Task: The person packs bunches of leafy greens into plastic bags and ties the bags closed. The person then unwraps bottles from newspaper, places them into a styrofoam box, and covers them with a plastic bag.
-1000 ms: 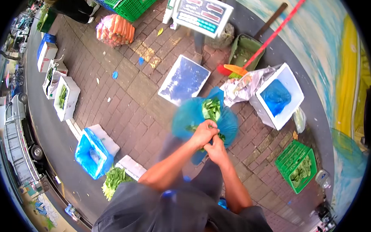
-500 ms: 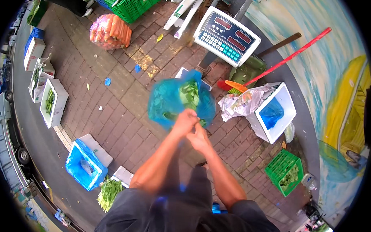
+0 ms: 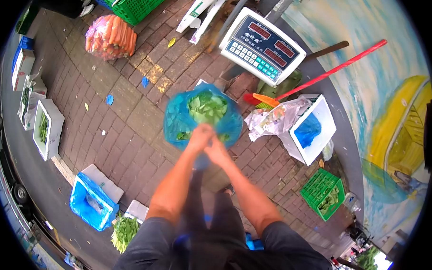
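A bunch of leafy greens (image 3: pixel 207 106) fans away from me above a blue plastic bag (image 3: pixel 176 117). My left hand (image 3: pixel 201 137) is closed around the stem end of the bunch. Pressed up against it, my right hand (image 3: pixel 217 151) has its fingers closed at the same stems, partly hidden and a little blurred. More greens show around the bag's near side, under my hands. Whether the bunch touches the bag, I cannot tell.
A digital scale (image 3: pixel 264 46) stands ahead, near a red-handled broom (image 3: pixel 332 70). On the right are a white foam box (image 3: pixel 316 131) and a green crate (image 3: pixel 323 193). A bag of carrots (image 3: pixel 111 37), a blue-lined box (image 3: pixel 93 202) and loose greens (image 3: pixel 125 232) lie leftward.
The bunch has turned from narrow and upright to spread out with its leafy top facing me. My hands stay together at the stems. The whole view has shifted slightly.
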`<state>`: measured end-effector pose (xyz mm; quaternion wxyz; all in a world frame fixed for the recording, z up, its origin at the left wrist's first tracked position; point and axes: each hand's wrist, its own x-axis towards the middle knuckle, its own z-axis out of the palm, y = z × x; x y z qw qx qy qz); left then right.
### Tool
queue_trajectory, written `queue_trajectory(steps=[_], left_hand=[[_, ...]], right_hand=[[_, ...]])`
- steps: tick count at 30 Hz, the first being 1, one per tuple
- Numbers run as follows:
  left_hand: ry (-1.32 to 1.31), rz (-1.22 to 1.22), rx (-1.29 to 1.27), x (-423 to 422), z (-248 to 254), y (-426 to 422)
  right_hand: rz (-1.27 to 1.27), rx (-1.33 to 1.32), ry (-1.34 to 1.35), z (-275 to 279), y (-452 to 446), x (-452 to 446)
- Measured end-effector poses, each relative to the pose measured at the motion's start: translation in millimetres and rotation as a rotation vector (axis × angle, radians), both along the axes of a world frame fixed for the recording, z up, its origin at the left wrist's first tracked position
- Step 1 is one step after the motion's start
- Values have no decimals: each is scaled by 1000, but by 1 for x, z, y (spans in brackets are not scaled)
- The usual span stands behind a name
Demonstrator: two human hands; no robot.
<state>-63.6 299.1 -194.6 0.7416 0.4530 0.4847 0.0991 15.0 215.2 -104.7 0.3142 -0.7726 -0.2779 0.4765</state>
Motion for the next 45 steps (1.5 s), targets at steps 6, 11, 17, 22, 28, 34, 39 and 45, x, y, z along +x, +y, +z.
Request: queue_trajectory(steps=[6,11,17,22,28,34,39,45], left_hand=[[47,28,0,-5,30,1],[234,-84,200,-21,56,-1],[422,-41,506,-52,67,-11],[458,10,569,-75,71,-18],[445,85,617,-86,79,-25],[537,119,742,-113,75,-11],[497,-6,684,-124,91,-14],[561,-139,765,-179,93,-53]], right_hand=[[-39,-98,-326,-19,-20,8],[-89,-94,-408,-14,-36,21],[-185,-69,-488,-5,-61,33],[-278,-32,-471,8,-80,28],[-380,-190,-405,0,-134,18],[-525,-385,-269,-2,-264,-1],[-664,-435,-239,-36,-379,-48],[-1026,-225,283,-27,-450,-110]])
